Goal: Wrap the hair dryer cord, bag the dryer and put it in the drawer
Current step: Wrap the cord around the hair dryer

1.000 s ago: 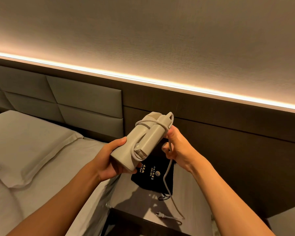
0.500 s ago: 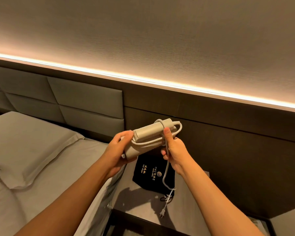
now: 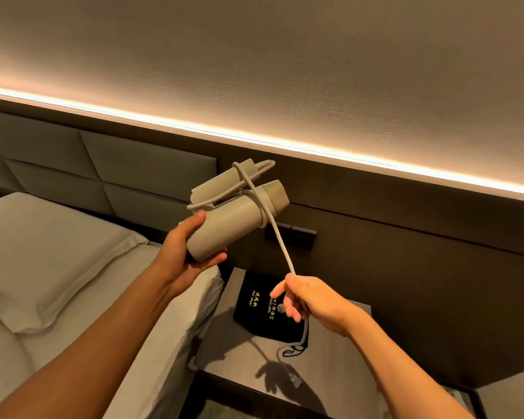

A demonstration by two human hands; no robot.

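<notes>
The beige folded hair dryer [image 3: 233, 219] is held up in the air by my left hand [image 3: 183, 254], which grips its barrel end. Its cord [image 3: 280, 243] is looped a few times around the body and handle, then runs taut down and to the right. My right hand [image 3: 309, 300] pinches that cord lower down, above the nightstand. The black drawstring bag [image 3: 262, 303] with gold lettering lies flat on the nightstand [image 3: 233, 352] beneath my right hand. No drawer front is visible.
A bed with a white pillow [image 3: 43, 252] fills the left side. A padded headboard [image 3: 118, 164] and dark wood wall panel with a switch plate [image 3: 297, 237] stand behind. A lit strip [image 3: 315, 149] runs along the wall.
My right hand has moved down and right away from the dryer, pulling the cord taut. My left hand has turned the dryer so its barrel points up and right.
</notes>
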